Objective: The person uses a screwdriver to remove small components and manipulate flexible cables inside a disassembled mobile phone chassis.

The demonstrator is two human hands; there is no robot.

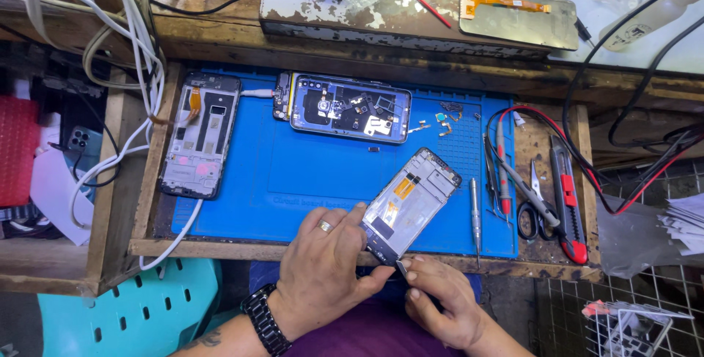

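An opened phone frame [411, 203] with orange flex cables lies tilted at the front edge of the blue work mat [293, 173]. My left hand [323, 269], with a ring and a black watch, grips its lower left side, index finger on the frame. At the frame's bottom corner, my right hand [440, 302] pinches a small thin metal tool [402, 269]. A second opened phone [350, 107] with a blue rim lies at the back of the mat. A third phone frame [202, 137] rests at the mat's left edge.
Right of the mat lie a screwdriver [474, 214], tweezers, scissors [532, 214], a red utility knife [568, 203] and red and black probe leads [587, 159]. Small loose parts [444, 122] sit near the mat's back right. White cables [139, 56] hang at left. A screen panel [517, 16] lies on the back shelf.
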